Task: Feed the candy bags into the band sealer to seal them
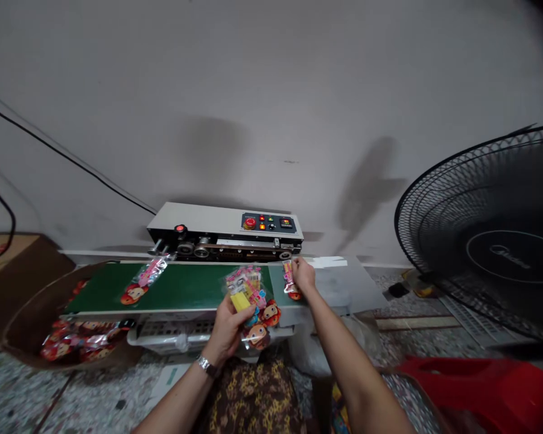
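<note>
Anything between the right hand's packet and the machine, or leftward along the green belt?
Nothing visible between the packet in the right hand and the machine. Leftward, a bunch of packets in the left hand overlaps the green belt in this view; can't tell whether it touches.

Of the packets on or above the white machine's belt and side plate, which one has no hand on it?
The packet toward the green belt's left end; the left hand holds a bunch, the right hand another.

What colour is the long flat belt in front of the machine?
The belt is dark green; see it in the head view.
</note>
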`<move>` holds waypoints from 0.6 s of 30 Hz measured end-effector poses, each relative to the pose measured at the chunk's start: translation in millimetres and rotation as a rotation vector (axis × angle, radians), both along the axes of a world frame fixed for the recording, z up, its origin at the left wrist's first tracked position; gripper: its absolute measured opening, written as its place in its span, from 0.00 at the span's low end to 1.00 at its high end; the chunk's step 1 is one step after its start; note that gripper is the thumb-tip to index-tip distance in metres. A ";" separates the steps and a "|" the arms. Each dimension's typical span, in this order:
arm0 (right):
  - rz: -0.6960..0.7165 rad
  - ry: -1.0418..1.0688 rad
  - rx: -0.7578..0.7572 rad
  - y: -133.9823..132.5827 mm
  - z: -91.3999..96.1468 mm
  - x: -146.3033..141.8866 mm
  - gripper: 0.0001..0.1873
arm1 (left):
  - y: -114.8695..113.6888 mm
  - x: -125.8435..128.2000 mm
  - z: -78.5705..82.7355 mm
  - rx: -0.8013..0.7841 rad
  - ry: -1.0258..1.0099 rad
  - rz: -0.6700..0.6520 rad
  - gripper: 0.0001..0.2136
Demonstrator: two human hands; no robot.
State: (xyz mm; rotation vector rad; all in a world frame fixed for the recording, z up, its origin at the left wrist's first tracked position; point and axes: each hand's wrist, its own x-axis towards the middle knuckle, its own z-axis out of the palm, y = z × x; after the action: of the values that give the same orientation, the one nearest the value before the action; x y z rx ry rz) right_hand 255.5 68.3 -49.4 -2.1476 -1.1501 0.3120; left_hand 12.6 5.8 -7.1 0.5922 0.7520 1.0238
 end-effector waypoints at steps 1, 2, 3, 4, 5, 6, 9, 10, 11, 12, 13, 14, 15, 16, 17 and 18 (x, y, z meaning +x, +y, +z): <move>0.031 -0.009 0.041 -2.6 5.7 -7.0 0.07 | -0.2 0.3 0.9 0.004 -0.007 -0.005 0.23; 0.078 0.006 0.094 -7.0 12.3 -14.7 0.09 | -0.4 0.6 1.8 0.007 -0.013 -0.012 0.23; 0.145 0.058 0.150 -13.0 19.6 -23.1 0.11 | -0.6 1.0 2.6 0.009 -0.018 -0.016 0.23; 0.234 0.151 0.200 -20.2 27.2 -32.0 0.12 | -0.7 1.5 3.5 0.011 -0.020 -0.017 0.23; 0.332 0.266 0.233 -28.2 34.7 -41.2 0.13 | -0.9 2.2 4.1 0.013 -0.021 -0.017 0.24; 0.423 0.371 0.250 -36.2 41.7 -50.5 0.14 | -1.1 3.1 4.6 0.016 -0.019 -0.013 0.24; 0.520 0.460 0.294 -55.5 55.7 -73.3 0.14 | -1.8 6.8 4.5 0.030 -0.013 0.008 0.24; 0.496 0.447 0.321 -59.1 57.2 -77.5 0.14 | -1.9 8.0 3.8 0.030 -0.010 0.020 0.24; 0.449 0.446 0.354 -60.8 57.0 -79.0 0.14 | -1.9 8.8 2.9 0.027 -0.008 0.033 0.24; 0.389 0.462 0.383 -61.0 54.9 -77.7 0.14 | -1.7 9.1 1.7 0.023 -0.007 0.044 0.24; 0.322 0.488 0.406 -59.7 51.3 -73.3 0.15 | -1.3 8.9 0.4 0.019 -0.007 0.051 0.24; 0.255 0.510 0.416 -57.3 46.4 -65.9 0.15 | -0.9 8.2 -1.0 0.017 -0.007 0.055 0.23; 0.186 0.510 0.412 -54.2 40.5 -55.7 0.16 | -0.3 7.1 -2.3 0.016 -0.005 0.057 0.23; 0.119 0.478 0.391 -50.7 34.0 -43.4 0.17 | 0.3 5.7 -3.5 0.014 0.001 0.059 0.24; 0.058 0.417 0.356 -47.3 27.5 -29.6 0.17 | 0.8 4.1 -4.5 0.011 0.009 0.062 0.24; 0.008 0.338 0.306 -44.0 21.2 -15.4 0.17 | 1.3 2.5 -5.3 0.010 0.016 0.065 0.24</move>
State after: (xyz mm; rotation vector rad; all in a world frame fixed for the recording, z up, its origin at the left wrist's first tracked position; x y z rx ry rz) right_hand 240.1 24.3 -28.3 -1.7444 -0.9435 0.4520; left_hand 15.1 7.1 -12.4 0.5884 0.7853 1.0838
